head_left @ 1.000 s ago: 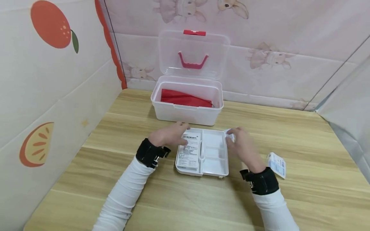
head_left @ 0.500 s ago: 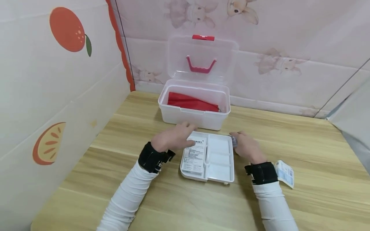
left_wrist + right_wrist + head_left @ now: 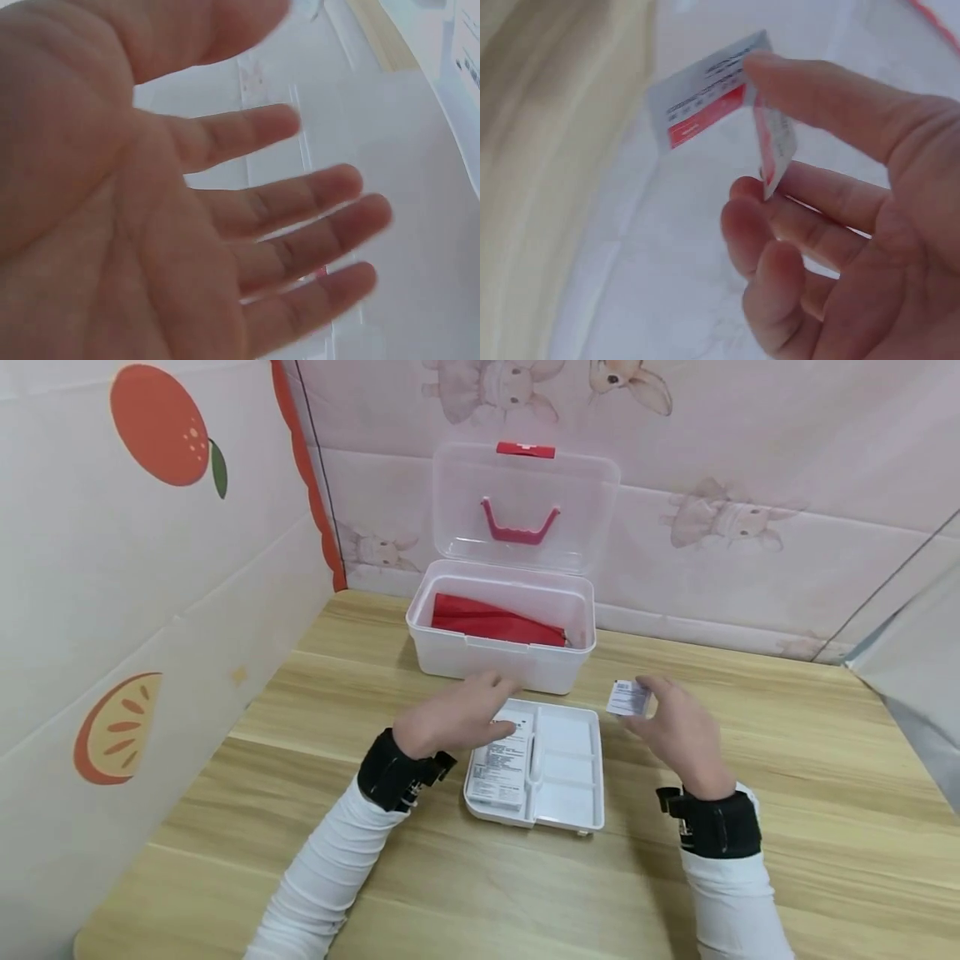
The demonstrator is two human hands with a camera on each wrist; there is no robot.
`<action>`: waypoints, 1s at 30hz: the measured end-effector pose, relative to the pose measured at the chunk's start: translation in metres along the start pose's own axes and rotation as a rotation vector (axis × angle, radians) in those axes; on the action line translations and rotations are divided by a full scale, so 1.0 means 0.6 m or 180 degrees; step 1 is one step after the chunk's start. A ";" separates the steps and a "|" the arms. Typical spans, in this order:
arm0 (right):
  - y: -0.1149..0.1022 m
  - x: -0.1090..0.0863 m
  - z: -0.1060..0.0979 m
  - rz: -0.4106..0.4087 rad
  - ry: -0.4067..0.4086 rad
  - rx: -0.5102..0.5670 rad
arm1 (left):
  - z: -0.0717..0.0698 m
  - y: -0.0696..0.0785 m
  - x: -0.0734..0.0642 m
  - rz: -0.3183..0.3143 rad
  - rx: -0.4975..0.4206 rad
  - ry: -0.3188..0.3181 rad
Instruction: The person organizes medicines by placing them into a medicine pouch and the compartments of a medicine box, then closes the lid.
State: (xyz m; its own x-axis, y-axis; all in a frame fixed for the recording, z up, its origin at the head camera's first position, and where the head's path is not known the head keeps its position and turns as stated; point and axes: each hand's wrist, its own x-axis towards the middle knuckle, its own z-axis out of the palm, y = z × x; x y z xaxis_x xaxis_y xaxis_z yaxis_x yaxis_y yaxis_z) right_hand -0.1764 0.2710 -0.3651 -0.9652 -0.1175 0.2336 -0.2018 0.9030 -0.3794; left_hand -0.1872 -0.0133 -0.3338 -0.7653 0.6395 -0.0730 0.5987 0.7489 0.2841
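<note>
My right hand (image 3: pixel 678 727) is to the right of the white tray. Between thumb and fingers it pinches a small white packet with red and black print (image 3: pixel 709 90), bent at an angle; the head view shows its printed face (image 3: pixel 628 697). My left hand (image 3: pixel 457 714) is over the tray's upper left part, fingers extended and spread in the left wrist view (image 3: pixel 172 202). Inside the left half of the tray (image 3: pixel 534 817) lies a flat white box with black print (image 3: pixel 498 772). The right half has divided compartments.
Behind the tray stands a clear plastic case (image 3: pixel 495 664) with its lid (image 3: pixel 525 485) raised and a red handle on it. A red pouch-like thing (image 3: pixel 487 622) lies inside. Something white (image 3: pixel 748 800) shows partly behind the right wrist strap.
My right hand has moved from the tray's right edge outward to the right, raising the small packet into clearer view. My left hand stays nearly in place. The head view has shifted slightly.
</note>
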 end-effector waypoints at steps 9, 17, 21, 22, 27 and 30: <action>-0.070 -0.023 -0.029 -0.0623 -0.0232 0.0765 | 0.004 0.027 0.009 0.1041 -0.0160 0.0889; -0.085 -0.037 -0.033 -0.0737 -0.1079 0.1612 | 0.004 0.046 0.010 0.1882 -0.0179 0.1526; -0.083 -0.041 -0.036 -0.0691 -0.1204 0.1807 | 0.005 0.051 0.009 0.1806 -0.0308 0.1558; -0.083 -0.042 -0.037 -0.0674 -0.1203 0.1807 | 0.006 0.052 0.009 0.1784 -0.0327 0.1548; -0.081 -0.043 -0.038 -0.0736 -0.1139 0.1656 | 0.009 0.057 0.013 0.1665 -0.0412 0.1434; -0.079 -0.043 -0.036 -0.0886 -0.1045 0.1466 | 0.013 0.061 0.014 0.1538 -0.0434 0.1250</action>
State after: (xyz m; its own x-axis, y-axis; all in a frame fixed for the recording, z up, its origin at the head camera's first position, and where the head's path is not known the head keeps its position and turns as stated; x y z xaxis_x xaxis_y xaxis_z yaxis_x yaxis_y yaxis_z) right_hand -0.1381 0.2403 -0.3336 -0.8522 -0.5092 0.1199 -0.4331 0.5582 -0.7077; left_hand -0.1697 0.0208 -0.3316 -0.4615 0.7689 0.4426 0.8824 0.3465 0.3183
